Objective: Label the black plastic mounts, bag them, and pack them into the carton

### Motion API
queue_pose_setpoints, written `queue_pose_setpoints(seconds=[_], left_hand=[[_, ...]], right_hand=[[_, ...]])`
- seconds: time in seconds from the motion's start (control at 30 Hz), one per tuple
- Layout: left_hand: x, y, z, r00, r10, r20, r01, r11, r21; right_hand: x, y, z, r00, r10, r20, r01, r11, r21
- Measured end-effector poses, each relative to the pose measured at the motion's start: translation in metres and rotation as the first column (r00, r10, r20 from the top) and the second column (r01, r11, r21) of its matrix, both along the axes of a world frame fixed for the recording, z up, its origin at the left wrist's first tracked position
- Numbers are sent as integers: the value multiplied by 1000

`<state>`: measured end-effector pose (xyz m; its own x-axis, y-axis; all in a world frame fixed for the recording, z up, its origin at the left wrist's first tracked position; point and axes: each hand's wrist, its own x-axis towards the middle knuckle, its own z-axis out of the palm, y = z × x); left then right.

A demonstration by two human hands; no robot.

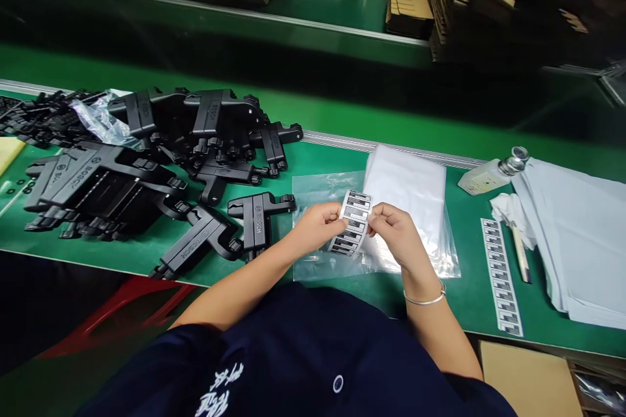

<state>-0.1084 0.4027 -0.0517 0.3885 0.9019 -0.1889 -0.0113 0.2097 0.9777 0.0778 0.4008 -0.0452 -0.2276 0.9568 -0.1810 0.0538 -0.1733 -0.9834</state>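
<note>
A curved strip of printed labels (356,225), white with black print, is held up between both hands. My left hand (320,225) pinches its left edge, thumb lying over the front. At the right edge, the fingertips of my right hand (394,228) are pressed together on the strip; whether a single label is coming away there I cannot tell. Below and behind the hands lies a stack of clear plastic bags (408,176). Closest to my left forearm are black BOSCH plastic brackets, one upright-looking bracket (259,218) and one slanted bracket (198,241).
More black brackets (98,182) are heaped at left, with small black parts (44,117) behind. On the right are a second label strip (502,277), a marker pen (521,254), crumpled tissue (511,215), a bottle (489,176) and white sheets (587,234). Cardboard (408,10) sits on the shelf.
</note>
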Motion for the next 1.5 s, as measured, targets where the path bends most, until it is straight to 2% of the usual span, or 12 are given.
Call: queue_pose_setpoints(seconds=[0.17,0.3,0.4,0.6,0.73,0.97,1.17,1.27,1.33,1.4,1.47,1.5], left_hand=[[0,0,1,993,115,22,-115,993,-6],[-2,6,1,985,173,18,-173,985,-7],[-3,7,0,989,146,-16,-145,989,7],[-1,-2,1,999,-45,14,45,999,-21],[2,-4,2,999,28,32,-27,999,-35],[-2,3,-1,993,116,-37,-116,993,-17],[-2,-3,-2,998,-7,-57,4,998,-55],[-1,-5,-4,997,-14,-73,12,999,-34],[-2,-6,-3,996,-13,-94,11,1000,-23],[-3,-7,2,988,-64,-139,64,998,-7],[-4,-7,13,954,-191,-233,206,978,39],[-5,-7,20,917,-261,-301,295,953,72]], right_hand=[[1,-2,1,998,56,31,-56,998,13],[-3,-8,-1,990,129,50,-127,991,-36],[-5,-9,-4,990,120,71,-116,992,-46],[1,-3,-2,999,50,18,-50,998,-25],[4,-4,-1,998,56,32,-56,998,-11],[-1,-10,-3,989,126,81,-124,992,-30],[0,-5,-4,998,54,21,-54,998,-27],[2,-4,-7,997,71,27,-70,997,-24],[7,-4,-7,993,21,117,-24,999,29],[15,-2,-2,953,-166,255,120,975,189],[23,1,7,896,-310,317,161,894,418],[26,2,12,902,-285,325,85,854,514]])
